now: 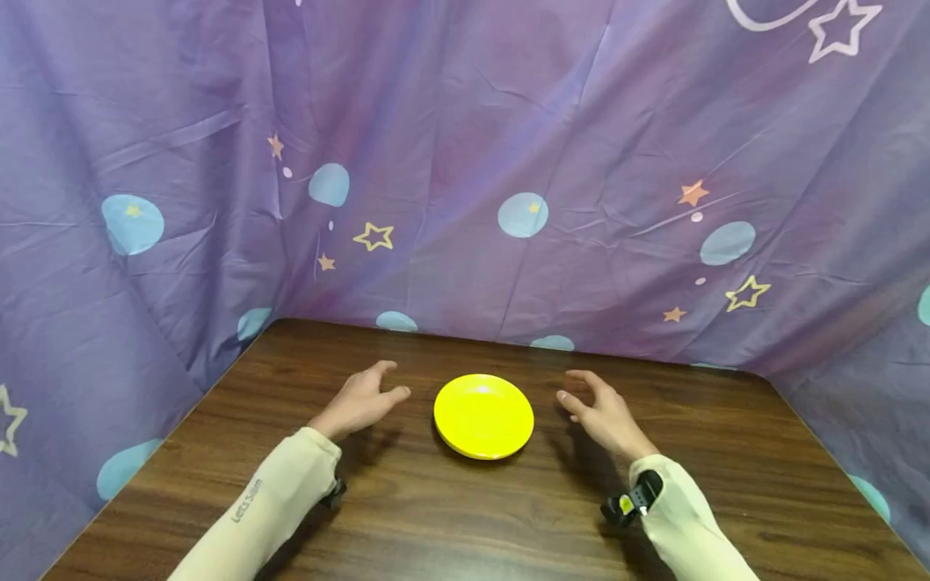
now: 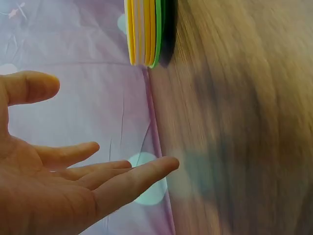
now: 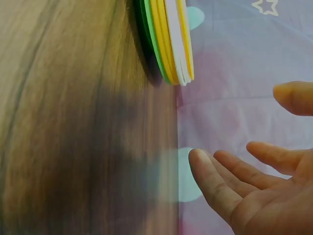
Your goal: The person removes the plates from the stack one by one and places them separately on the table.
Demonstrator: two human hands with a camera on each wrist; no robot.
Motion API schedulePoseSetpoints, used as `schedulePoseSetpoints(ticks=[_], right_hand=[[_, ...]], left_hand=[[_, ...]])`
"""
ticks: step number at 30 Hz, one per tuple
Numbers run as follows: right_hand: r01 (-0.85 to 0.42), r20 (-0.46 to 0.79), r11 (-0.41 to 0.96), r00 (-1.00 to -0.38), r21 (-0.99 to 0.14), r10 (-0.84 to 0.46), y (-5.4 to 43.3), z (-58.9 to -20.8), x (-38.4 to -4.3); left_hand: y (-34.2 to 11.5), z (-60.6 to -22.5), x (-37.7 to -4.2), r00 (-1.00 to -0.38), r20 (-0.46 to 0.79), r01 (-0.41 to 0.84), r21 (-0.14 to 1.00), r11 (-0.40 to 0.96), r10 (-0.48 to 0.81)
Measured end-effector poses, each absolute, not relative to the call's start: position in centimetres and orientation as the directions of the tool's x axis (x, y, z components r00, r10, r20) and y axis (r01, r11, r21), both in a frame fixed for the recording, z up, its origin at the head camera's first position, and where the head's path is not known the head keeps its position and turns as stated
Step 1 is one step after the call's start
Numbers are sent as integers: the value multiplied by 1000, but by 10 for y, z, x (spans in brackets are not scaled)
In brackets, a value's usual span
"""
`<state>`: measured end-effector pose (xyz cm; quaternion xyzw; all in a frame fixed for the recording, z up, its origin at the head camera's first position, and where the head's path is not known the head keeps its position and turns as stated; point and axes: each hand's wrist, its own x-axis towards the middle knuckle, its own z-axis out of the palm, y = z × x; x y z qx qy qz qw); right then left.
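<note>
A stack of plates (image 1: 483, 416) sits at the middle of the wooden table, a yellow plate on top. From the side, the left wrist view shows the stack (image 2: 143, 32) with yellow, white and green rims, the green one lowest; the right wrist view shows the same layered stack (image 3: 168, 41). My left hand (image 1: 366, 398) hovers to the left of the plates, fingers spread and relaxed, apart from them. On the other side, my right hand (image 1: 601, 413) is held likewise, thumb and fingers apart, touching nothing.
The brown wooden table (image 1: 407, 516) carries the stack. A purple curtain (image 1: 450, 161) with stars and blue spots hangs along the table's back edge and both sides. Dark wrist devices (image 1: 634, 500) protrude beneath the pale sleeves (image 1: 272, 504).
</note>
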<state>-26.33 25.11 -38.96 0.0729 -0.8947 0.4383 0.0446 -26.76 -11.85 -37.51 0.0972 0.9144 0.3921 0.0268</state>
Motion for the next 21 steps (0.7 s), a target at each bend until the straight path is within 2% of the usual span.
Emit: schedulePoseSetpoints(ticks=[12, 21], right_hand=[[-113, 77, 501, -993, -858, -91, 242, -394, -269], [-75, 40, 462, -996, -884, -85, 241, -400, -271]], left_hand=[[-86, -376, -270, -984, 44, 149, 740, 656, 174], [-78, -384, -268, -982, 45, 156, 742, 652, 184]])
